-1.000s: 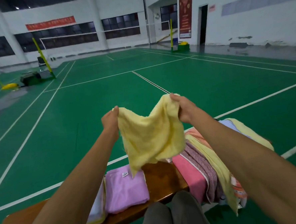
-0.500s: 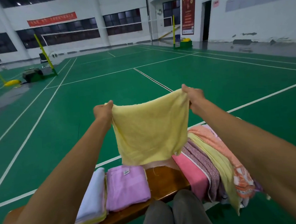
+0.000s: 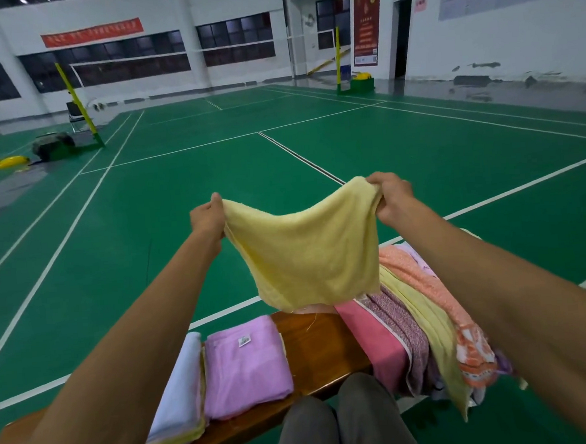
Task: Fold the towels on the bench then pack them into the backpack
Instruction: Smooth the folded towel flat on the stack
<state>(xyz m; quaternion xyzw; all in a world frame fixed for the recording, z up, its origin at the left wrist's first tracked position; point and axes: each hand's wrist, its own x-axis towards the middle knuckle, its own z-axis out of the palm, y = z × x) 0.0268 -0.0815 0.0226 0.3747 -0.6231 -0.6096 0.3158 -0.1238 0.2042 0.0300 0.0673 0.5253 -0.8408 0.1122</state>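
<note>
both arms reach forward, raised and spread apart. the left hand pinches one top corner of the yellow towel, thumb up over the edge. the right hand grips the other corner, fingers curled over it. the knees sit together below.

Left hand and right hand grip a yellow towel above the bench.

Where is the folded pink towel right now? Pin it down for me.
In the head view the folded pink towel lies on the wooden bench, lower left of centre, beside the white folded towel and below the held yellow towel.
</note>
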